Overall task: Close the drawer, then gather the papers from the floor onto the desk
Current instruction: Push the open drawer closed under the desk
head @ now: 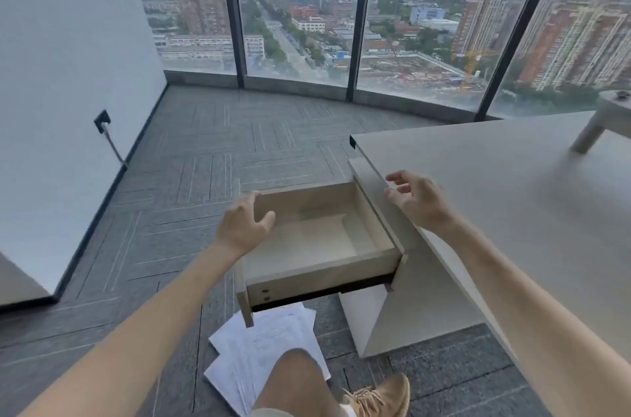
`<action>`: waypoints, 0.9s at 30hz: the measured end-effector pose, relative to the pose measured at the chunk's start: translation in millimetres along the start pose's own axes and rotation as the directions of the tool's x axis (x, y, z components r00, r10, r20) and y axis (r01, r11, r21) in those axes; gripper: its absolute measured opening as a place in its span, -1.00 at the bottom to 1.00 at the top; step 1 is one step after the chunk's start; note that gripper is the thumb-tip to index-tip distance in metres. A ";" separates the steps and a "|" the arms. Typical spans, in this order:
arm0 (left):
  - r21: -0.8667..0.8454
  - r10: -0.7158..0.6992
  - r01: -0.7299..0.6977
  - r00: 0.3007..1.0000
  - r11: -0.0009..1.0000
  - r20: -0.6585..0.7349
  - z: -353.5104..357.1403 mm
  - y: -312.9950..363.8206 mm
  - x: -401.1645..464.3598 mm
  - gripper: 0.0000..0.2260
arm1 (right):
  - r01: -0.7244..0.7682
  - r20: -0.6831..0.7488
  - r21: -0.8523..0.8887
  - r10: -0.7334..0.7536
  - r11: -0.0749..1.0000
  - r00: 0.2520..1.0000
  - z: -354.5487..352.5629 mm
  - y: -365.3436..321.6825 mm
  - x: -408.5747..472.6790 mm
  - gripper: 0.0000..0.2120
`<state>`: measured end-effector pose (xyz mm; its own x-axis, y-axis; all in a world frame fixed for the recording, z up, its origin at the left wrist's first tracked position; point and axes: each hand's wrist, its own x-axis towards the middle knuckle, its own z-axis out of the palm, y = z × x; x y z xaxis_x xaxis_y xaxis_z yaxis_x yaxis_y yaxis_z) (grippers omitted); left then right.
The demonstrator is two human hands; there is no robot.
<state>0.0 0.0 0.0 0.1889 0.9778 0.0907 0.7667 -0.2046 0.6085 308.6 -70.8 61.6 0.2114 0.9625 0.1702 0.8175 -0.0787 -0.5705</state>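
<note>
A light wooden drawer (pixel 317 246) stands pulled far out to the left from under the pale desk (pixel 512 184), and its inside is bare. My left hand (pixel 244 225) hovers at the drawer's left front edge with fingers spread, holding nothing. My right hand (pixel 418 199) floats above the desk's near edge, fingers apart and also holding nothing. White printed papers (pixel 269 345) lie fanned out on the grey carpet below the drawer, partly hidden by my knee.
My bent leg and tan shoe (pixel 379 394) rest on the carpet beside the papers. A white wall with a socket and cable (pixel 102 124) runs along the left. Tall windows curve across the back. A small stand's leg (pixel 587 135) rests on the desk's far right.
</note>
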 end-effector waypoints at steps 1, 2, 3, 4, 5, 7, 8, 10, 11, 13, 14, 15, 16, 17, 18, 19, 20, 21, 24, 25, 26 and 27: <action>-0.015 -0.040 0.040 0.999 0.999 -0.032 4.0 -2.9 4.8 -0.50 | 0.018 0.004 -0.008 -0.018 1.000 1.000 4.1 6.6 9.3 -0.66; -0.041 -0.093 0.091 0.994 0.995 -0.056 7.2 -4.6 9.1 -0.52 | 0.026 0.009 -0.042 -0.025 0.999 1.000 5.2 10.3 16.8 -0.65; -0.071 -0.149 0.144 0.986 0.987 -0.072 12.4 -10.9 14.2 -0.54 | 0.024 0.024 -0.072 -0.022 0.997 0.999 9.6 16.4 26.0 -0.64; -0.092 -0.209 0.203 0.975 0.975 -0.068 14.3 -12.7 16.6 -0.55 | 0.024 0.048 -0.122 -0.018 0.992 0.999 12.8 19.5 32.5 -0.63; -0.127 -0.261 0.250 0.963 0.960 -0.073 19.9 -18.8 22.0 -0.56 | 0.031 0.053 -0.178 -0.022 0.984 0.998 18.3 26.2 41.4 -0.61; -0.225 -0.369 0.347 0.927 0.911 -0.064 31.2 -30.9 32.2 -0.58 | 0.052 0.058 -0.304 -0.037 0.951 0.998 26.9 39.0 56.2 -0.58; -0.305 -0.433 0.398 0.900 0.865 -0.051 34.5 -37.3 36.6 -0.60 | 0.052 0.059 -0.338 -0.034 0.940 0.998 28.6 43.8 63.6 -0.57; -0.469 -0.536 0.473 0.844 0.746 -0.002 42.2 -57.1 45.8 -0.65 | 0.046 0.086 -0.375 -0.015 0.926 0.996 31.0 50.5 78.0 -0.56; -0.520 -0.576 0.499 0.817 0.693 0.017 45.5 -67.5 49.7 -0.67 | 0.043 0.100 -0.382 -0.004 0.923 0.995 31.3 52.7 84.9 -0.56; -0.597 -0.656 0.543 0.754 0.591 0.036 49.4 -80.1 54.4 -0.68 | 0.039 0.126 -0.395 0.013 0.918 0.992 32.2 57.4 98.2 -0.50; -0.625 -0.687 0.556 0.726 0.548 0.042 50.4 -82.3 54.8 -0.66 | 0.041 0.134 -0.402 0.014 0.915 0.991 32.6 59.5 103.7 -0.46; -0.639 -0.702 0.561 0.711 0.527 0.045 50.4 -81.0 55.1 -0.66 | 0.042 0.138 -0.405 0.016 0.914 0.990 33.4 61.2 107.4 -0.44; -0.635 -0.709 0.571 0.704 0.520 0.052 51.3 -79.7 55.5 -0.67 | 0.040 0.139 -0.402 0.018 0.915 0.990 35.2 63.8 110.3 -0.42; -0.626 -0.707 0.581 0.704 0.520 0.067 53.2 -80.1 56.5 -0.69 | 0.038 0.143 -0.398 0.020 0.917 0.990 36.3 65.7 111.2 -0.40; -0.617 -0.699 0.588 0.710 0.524 0.082 55.3 -80.2 57.2 -0.71 | 0.038 0.143 -0.398 0.021 0.917 0.990 37.0 67.5 110.8 -0.39; -0.615 -0.691 0.588 0.716 0.525 0.095 57.2 -79.1 57.6 -0.72 | 0.040 0.141 -0.400 0.019 0.916 0.990 37.5 69.0 110.2 -0.38; -0.621 -0.683 0.584 0.723 0.523 0.104 59.2 -78.4 59.1 -0.73 | 0.040 0.137 -0.402 0.017 0.915 0.990 37.1 69.7 109.7 -0.38; -0.624 -0.675 0.580 0.729 0.523 0.112 61.9 -77.7 61.3 -0.73 | 0.040 0.135 -0.404 0.016 0.914 0.991 36.7 70.1 109.3 -0.37; -0.630 -0.652 0.576 0.745 0.521 0.142 71.0 -67.5 67.6 -0.79 | 0.038 0.135 -0.406 0.019 0.913 0.991 35.3 68.9 108.6 -0.38; -0.635 -0.640 0.573 0.752 0.518 0.157 75.0 -62.7 69.7 -0.81 | 0.038 0.136 -0.408 0.019 0.912 0.991 35.4 68.6 108.5 -0.38; -0.642 -0.628 0.571 0.759 0.511 0.174 78.9 -57.7 72.2 -0.84 | 0.038 0.139 -0.410 0.021 0.911 0.990 35.5 68.1 108.5 -0.38; -0.650 -0.615 0.569 0.764 0.504 0.193 83.2 -53.5 75.3 -0.86 | 0.036 0.140 -0.409 0.023 0.912 0.990 35.4 67.8 108.8 -0.38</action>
<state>24.3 80.8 -91.4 -0.2091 0.8645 -0.4571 0.0948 0.4831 0.8704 368.1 37.8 13.0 0.1533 0.9873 0.0427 0.9722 -0.1430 -0.1852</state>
